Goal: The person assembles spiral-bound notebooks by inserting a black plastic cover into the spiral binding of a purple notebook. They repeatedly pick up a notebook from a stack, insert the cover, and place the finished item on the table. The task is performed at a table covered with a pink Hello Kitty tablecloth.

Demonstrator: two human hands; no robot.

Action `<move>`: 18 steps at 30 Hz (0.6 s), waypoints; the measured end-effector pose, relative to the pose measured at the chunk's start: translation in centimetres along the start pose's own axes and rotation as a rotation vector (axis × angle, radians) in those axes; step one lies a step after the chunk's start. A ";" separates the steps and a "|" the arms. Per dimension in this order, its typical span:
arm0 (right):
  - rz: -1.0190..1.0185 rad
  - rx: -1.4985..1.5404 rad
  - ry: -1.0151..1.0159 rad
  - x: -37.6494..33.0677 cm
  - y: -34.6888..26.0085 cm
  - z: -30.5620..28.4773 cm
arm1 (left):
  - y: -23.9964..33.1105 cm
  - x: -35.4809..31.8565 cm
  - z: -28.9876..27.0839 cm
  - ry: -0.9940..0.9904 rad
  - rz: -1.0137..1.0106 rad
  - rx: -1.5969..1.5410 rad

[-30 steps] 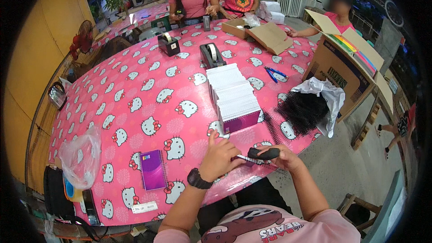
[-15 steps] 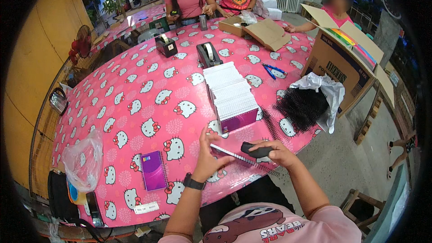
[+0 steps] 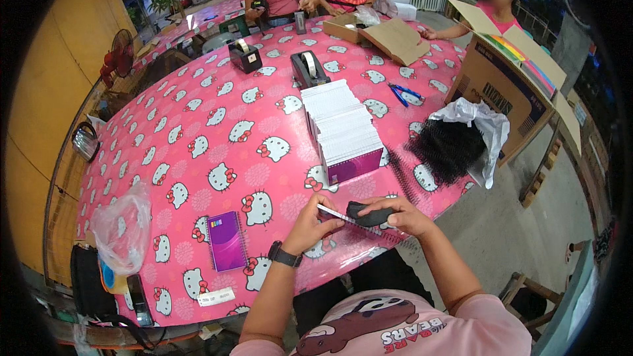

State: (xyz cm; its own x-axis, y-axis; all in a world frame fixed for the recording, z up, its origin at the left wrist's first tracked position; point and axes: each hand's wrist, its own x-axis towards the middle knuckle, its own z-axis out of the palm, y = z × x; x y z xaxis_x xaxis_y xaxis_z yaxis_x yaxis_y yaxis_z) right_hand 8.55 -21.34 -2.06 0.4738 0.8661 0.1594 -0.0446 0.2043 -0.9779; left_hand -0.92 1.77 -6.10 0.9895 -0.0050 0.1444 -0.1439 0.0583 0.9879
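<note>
My left hand [image 3: 310,223] holds the near edge of a thin purple notebook [image 3: 343,216] just above the front of the pink cartoon-cat table [image 3: 198,125]. My right hand [image 3: 402,214] grips a black spiral binding coil [image 3: 369,213] pressed along the notebook's edge. Just beyond my hands stands a row of several upright purple notebooks with white pages [image 3: 343,128]. To the right, a heap of black coils [image 3: 445,148] lies on a white plastic bag. A finished purple spiral notebook [image 3: 226,240] lies flat to the left of my left forearm.
Two black tape dispensers [image 3: 308,69] and blue scissors [image 3: 403,94] sit farther back. An open cardboard box [image 3: 508,79] stands at the right, a flat box [image 3: 389,36] at the far end. Three people sit at the far side. A clear plastic bag [image 3: 122,227] rests at the left edge.
My head has dipped closer to the table. My left hand has slid along the notebook edge toward the coil, and both hands sit a little nearer together.
</note>
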 end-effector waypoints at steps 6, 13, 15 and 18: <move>0.127 -0.223 0.071 0.6 -0.4 0.3 | 0.3 -0.5 0.1 0.020 -0.015 0.047; 0.298 -0.191 0.119 1.3 -0.2 0.7 | 0.5 -0.3 0.2 0.020 0.015 0.082; 0.093 0.019 0.102 0.8 0.2 1.5 | 0.8 -0.2 0.2 0.019 -0.023 0.039; 0.334 -0.302 0.157 1.6 -1.0 1.5 | -0.2 -0.3 0.0 0.029 0.037 0.021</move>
State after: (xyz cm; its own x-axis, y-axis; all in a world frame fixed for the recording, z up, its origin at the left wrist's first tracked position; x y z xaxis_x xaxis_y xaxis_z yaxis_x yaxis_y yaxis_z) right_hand 8.02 -19.47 -0.66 0.6051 0.7778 -0.1701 0.0299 -0.2356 -0.9714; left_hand -1.14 1.78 -6.34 0.9834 0.0257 0.1797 -0.1806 0.0371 0.9829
